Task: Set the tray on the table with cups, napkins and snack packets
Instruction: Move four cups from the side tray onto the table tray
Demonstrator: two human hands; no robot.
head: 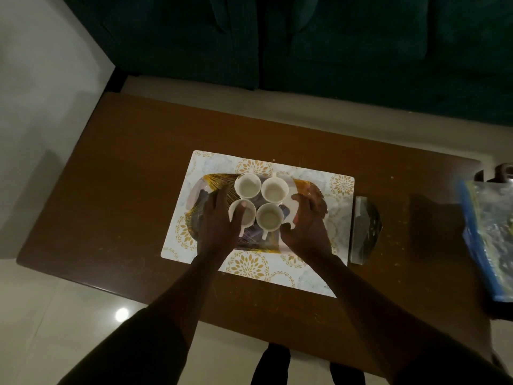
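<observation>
A patterned tray (pixel 311 190) lies on a white and gold placemat (pixel 249 266) in the middle of the brown table (pixel 125 176). Several white empty cups stand close together on the tray. My left hand (pixel 219 223) is over the tray's left part. Its thumb lies across the rim of the near-left cup (pixel 245 218) and its fingers run along that cup's outer left side. My right hand (pixel 305 223) hovers over the tray's right part beside the near-right cup (pixel 269 218), fingers spread and holding nothing. The hands hide the tray's near edge.
A clear plastic packet (pixel 363 232) lies just right of the placemat. A blue-edged plastic bag (pixel 488 240) sits at the table's right end, a dark object (pixel 499 173) behind it. A dark green sofa (pixel 305 51) stands beyond the table. Pale floor tiles (pixel 41 315) lie to the left.
</observation>
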